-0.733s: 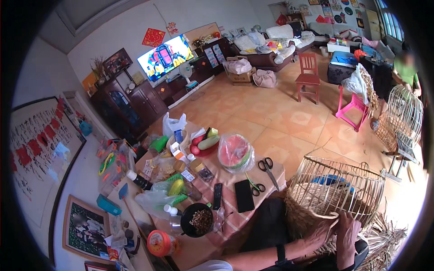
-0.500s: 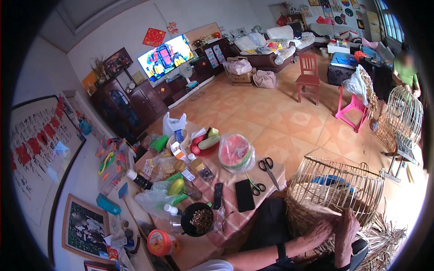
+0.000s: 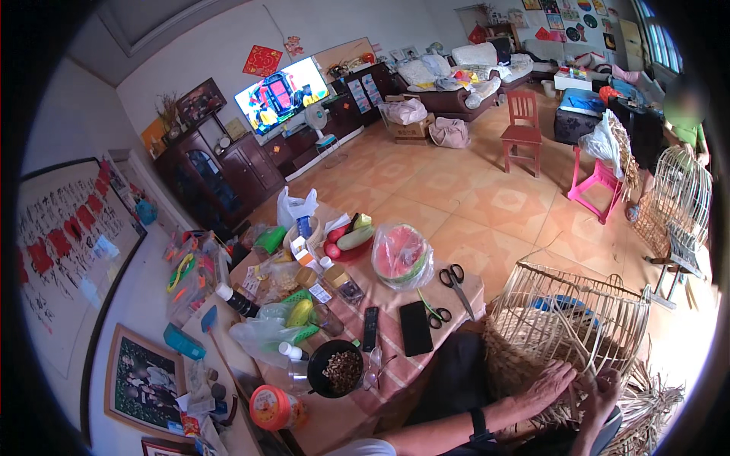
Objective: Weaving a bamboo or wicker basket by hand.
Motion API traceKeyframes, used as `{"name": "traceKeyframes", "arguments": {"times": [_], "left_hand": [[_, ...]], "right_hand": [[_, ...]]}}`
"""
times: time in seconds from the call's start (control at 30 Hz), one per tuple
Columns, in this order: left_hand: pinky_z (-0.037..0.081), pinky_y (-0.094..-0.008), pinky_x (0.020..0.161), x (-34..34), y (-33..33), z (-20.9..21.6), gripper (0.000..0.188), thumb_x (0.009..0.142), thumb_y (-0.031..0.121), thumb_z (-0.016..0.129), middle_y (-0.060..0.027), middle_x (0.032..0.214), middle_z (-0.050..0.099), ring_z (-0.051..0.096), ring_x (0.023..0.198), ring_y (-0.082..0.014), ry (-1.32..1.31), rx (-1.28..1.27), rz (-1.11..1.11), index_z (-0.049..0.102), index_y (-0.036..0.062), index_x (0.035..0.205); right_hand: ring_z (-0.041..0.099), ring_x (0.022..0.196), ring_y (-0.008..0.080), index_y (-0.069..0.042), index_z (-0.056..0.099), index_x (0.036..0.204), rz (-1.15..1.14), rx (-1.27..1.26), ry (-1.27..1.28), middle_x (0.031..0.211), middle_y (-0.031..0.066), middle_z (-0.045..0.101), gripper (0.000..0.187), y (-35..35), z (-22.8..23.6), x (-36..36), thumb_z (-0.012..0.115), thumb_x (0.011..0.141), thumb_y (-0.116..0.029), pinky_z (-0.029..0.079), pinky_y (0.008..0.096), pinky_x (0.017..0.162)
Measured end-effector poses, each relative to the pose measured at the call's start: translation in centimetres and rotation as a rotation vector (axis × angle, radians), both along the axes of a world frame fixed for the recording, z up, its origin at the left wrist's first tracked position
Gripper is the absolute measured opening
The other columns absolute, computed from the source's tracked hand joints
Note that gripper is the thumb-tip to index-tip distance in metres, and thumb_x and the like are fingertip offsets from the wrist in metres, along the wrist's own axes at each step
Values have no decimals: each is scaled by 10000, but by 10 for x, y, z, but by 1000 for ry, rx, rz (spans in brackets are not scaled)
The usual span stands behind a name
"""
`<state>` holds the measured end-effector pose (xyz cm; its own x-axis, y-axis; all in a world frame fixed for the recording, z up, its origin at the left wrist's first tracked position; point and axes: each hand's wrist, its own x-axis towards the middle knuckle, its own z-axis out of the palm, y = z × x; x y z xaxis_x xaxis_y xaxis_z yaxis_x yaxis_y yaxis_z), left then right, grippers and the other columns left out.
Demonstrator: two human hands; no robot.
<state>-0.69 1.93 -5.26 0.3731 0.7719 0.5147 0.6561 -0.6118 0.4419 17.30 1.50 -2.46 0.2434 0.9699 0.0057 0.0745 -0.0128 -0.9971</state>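
The basket [image 3: 517, 363] was to the right of the desk [image 3: 385, 300], with straw [image 3: 650, 406] just beside its near right side. On the desk, a phone [image 3: 416, 328] lay between a remote control [image 3: 370, 329], left, and scissors [image 3: 454, 283], right. A cut watermelon [image 3: 401, 257] sat behind the phone; a bowl [image 3: 318, 378] stood before and left of the remote control. Beyond the basket, a chair [image 3: 522, 134] stood on the floor [image 3: 433, 190].

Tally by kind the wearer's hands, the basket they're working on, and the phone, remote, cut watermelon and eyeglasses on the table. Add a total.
Hands, left and right: 2
Ribbed basket: 1
Black phone: 1
Remote: 1
Cut watermelon: 1
Eyeglasses: 1
Total: 7
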Motion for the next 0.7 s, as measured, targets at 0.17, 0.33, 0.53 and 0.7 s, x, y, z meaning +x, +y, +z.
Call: {"name": "traceKeyframes", "arguments": {"times": [0.17, 0.33, 0.53, 0.7], "left_hand": [[446, -429, 930, 3, -6, 37, 336, 875, 112, 563, -165, 1061, 512, 523, 1032, -334, 66, -105, -39, 482, -18, 1174], [449, -425, 899, 7, 2, 9, 458, 748, 0, 689, -163, 1079, 509, 526, 1035, -345, 4, -149, 62, 485, 12, 1158], [436, -456, 876, 1, 4, 23, 450, 706, 18, 734, -151, 1010, 508, 523, 998, -346, -161, -262, -120, 518, 16, 1101], [422, -447, 848, -14, 7, 56, 393, 727, 103, 786, -139, 936, 504, 518, 956, -342, -197, -465, -208, 554, -4, 1025]], "right_hand": [[467, 463, 76, -95, 556, 1061, -6, -85, 530, 728, 13, 591, 223, 31, -19, 54, 705, 897, -68, 331, 233, 370], [524, 626, 75, -76, 594, 1041, 152, -103, 489, 751, -7, 577, 179, -2, 11, 8, 708, 903, -74, 422, 232, 549], [433, 526, 35, -88, 585, 1045, -65, -18, 414, 686, -40, 523, 171, -15, -50, 56, 674, 955, -203, 347, 201, 466], [291, 361, 36, -137, 546, 994, -41, -177, 687, 594, -60, 457, 192, -12, -14, 69, 514, 1053, -317, 223, 211, 318]]}}
